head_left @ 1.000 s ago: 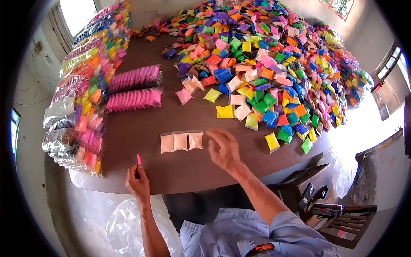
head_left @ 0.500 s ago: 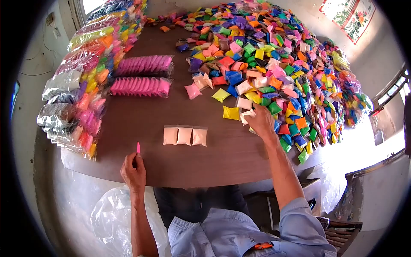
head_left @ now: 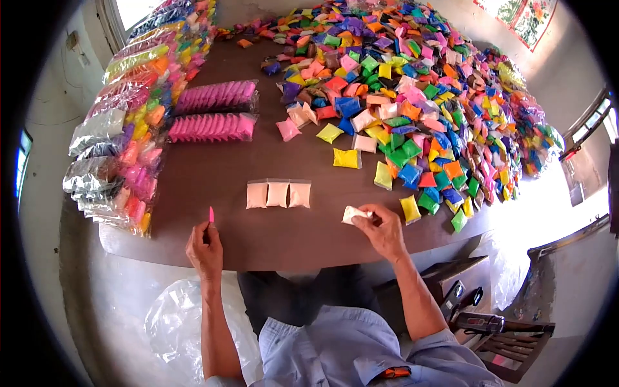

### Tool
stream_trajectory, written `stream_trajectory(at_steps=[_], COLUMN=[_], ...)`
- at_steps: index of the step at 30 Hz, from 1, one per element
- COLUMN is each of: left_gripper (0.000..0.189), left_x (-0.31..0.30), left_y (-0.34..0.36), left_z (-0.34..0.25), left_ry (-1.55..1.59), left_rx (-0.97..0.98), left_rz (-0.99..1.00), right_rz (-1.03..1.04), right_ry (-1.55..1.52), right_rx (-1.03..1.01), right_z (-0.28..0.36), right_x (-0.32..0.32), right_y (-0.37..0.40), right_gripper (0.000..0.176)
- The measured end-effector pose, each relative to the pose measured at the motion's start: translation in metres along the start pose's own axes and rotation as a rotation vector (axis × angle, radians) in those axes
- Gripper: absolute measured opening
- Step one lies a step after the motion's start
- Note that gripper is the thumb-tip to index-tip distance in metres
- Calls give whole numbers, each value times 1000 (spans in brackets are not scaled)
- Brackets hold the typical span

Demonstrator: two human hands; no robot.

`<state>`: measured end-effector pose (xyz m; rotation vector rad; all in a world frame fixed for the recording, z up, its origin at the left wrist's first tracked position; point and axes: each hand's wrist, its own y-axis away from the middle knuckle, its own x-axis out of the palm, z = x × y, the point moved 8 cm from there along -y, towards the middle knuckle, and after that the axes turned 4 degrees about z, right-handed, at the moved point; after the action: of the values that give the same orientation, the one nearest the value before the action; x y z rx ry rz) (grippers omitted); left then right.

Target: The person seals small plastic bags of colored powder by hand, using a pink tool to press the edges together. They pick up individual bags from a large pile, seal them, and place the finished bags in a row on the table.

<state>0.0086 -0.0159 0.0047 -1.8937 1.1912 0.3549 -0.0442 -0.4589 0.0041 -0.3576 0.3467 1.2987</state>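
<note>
Between the thumb and fingers of my left hand [head_left: 205, 253] a slim, pointed pink tool [head_left: 211, 214] stands upright, near the table's front edge. My right hand [head_left: 385, 233] pinches a pale cream packet [head_left: 353, 214] over the front of the table, its fingers covering part of it. Three peach packets [head_left: 278, 194] lie side by side in a row between my hands. To the right, a large heap of small colourful packets [head_left: 400, 116] spreads over the table; a yellow packet [head_left: 409, 209] lies just beyond my right hand.
Two clear bags of pink packets [head_left: 213, 128] lie at centre left on the brown table [head_left: 213, 166]. Stacked bags of sorted packets [head_left: 109, 142] line the left edge. Clear plastic sheeting [head_left: 177, 316] is below on the left, a wooden chair [head_left: 516, 348] at lower right.
My right hand has drawn back from the heap toward me with the cream packet in it. A yellow packet now lies near the front edge. My left hand stays almost still with the pink tool.
</note>
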Motion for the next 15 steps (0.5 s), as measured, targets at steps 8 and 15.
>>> stream_trajectory(at_steps=[8,15], left_gripper=[8,18], left_x=[3,-6], left_y=[4,16], left_z=[-5,-67], left_ry=[-129,-266], left_rx=[81,410], left_rz=[-7,-96], right_rz=[83,99], right_ry=[-1,-61], right_rx=[-77,-59], right_z=[0,-6], right_x=[18,18], right_y=[23,28], right_gripper=[29,38])
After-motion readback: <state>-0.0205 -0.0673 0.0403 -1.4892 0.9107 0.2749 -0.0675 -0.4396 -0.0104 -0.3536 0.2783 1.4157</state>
